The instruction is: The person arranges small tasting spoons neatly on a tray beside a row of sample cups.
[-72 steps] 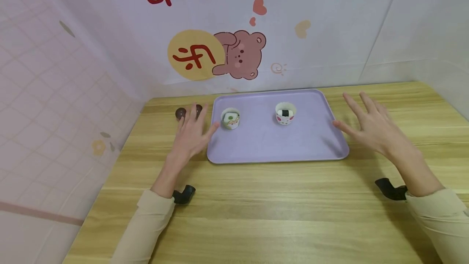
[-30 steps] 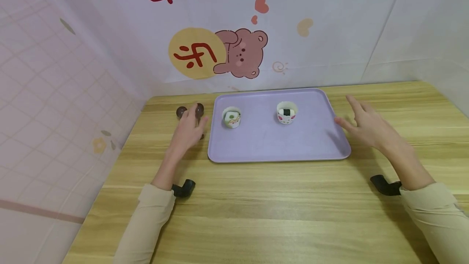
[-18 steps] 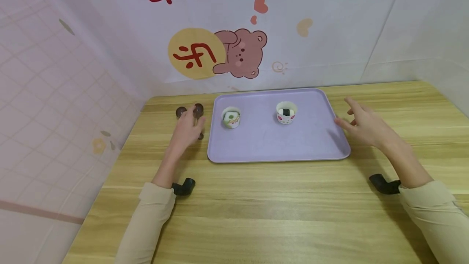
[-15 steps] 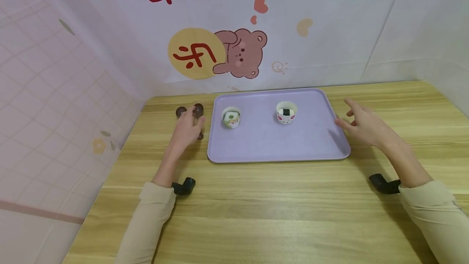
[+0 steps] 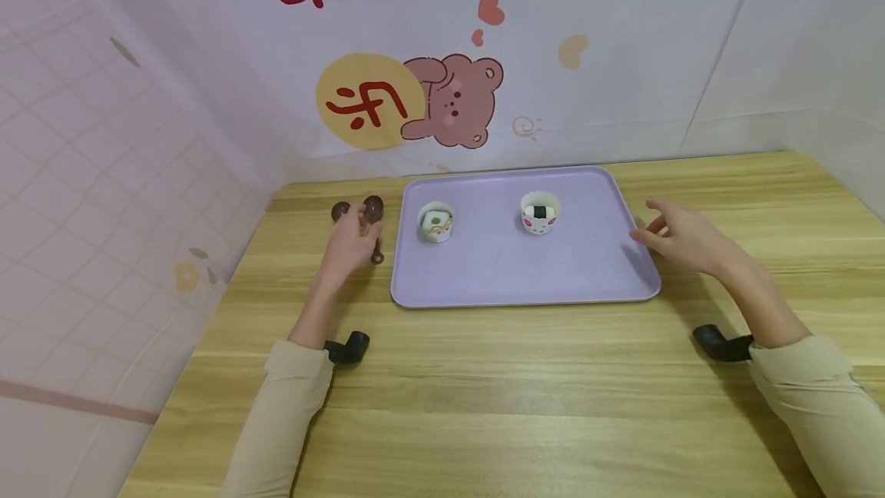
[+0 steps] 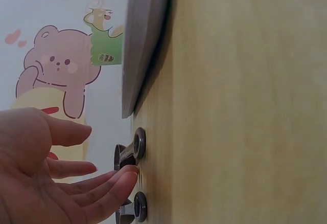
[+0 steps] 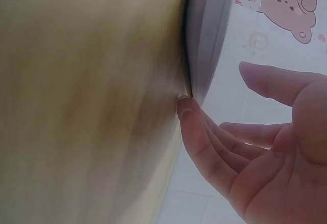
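Note:
My left hand (image 5: 348,241) hovers over two dark brown spoons at the tray's left, one with its bowl (image 5: 373,208) beside my fingers, the other spoon (image 5: 339,211) partly hidden behind them. In the left wrist view the fingers are loosely bent, with fingertips right at the nearer spoon's handle (image 6: 139,143) and the thumb apart. My right hand (image 5: 691,240) is beside the right edge of a lilac tray (image 5: 484,277), fingers relaxed and holding nothing. In the right wrist view its fingertips (image 7: 187,112) are low by the tray's side, close over the tabletop.
On the tray stand two small patterned cups: the left cup (image 5: 439,235) holds a white-and-green piece, the right cup (image 5: 538,227) a white piece with a black band. The wooden table (image 5: 484,390) meets a printed cloth backdrop (image 5: 608,98) behind the tray.
Both hands have lowered, and their spread fingers have drawn in and bent. The left hand has shifted away from the tray, showing more of the spoons. Tray and cups have stayed put.

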A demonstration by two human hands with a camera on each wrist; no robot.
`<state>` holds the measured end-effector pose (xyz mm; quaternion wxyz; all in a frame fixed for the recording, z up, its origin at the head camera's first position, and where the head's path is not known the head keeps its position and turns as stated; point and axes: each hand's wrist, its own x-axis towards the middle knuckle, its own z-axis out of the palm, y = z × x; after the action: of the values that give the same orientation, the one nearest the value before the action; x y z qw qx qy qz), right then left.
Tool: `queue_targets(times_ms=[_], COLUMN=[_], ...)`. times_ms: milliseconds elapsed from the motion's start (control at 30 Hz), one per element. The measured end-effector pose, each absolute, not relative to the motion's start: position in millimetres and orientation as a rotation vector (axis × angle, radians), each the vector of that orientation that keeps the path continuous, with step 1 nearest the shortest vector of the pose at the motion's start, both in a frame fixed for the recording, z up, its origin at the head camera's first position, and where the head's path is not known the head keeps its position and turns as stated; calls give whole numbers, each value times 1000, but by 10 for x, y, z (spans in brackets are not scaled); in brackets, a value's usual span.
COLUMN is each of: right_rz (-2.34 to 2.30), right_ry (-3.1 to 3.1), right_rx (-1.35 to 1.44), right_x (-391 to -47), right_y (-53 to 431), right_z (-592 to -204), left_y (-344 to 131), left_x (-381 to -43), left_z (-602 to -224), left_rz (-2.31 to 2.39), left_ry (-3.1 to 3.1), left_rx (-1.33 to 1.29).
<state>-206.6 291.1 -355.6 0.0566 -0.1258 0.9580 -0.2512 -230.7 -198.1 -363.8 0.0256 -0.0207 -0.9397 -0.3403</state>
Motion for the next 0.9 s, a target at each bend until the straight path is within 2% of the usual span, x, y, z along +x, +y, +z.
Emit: queue_targets(times_ms=[900], right_rz=[-890], right_ry=[2734], right_rx=[-400], right_x=[-2155], right_y=[2947], right_z=[-3627], left_y=[-1993], left_x=[-2378], left_z=[-3676], left_rz=[-1037], left_ry=[-2935], left_rx=[73])
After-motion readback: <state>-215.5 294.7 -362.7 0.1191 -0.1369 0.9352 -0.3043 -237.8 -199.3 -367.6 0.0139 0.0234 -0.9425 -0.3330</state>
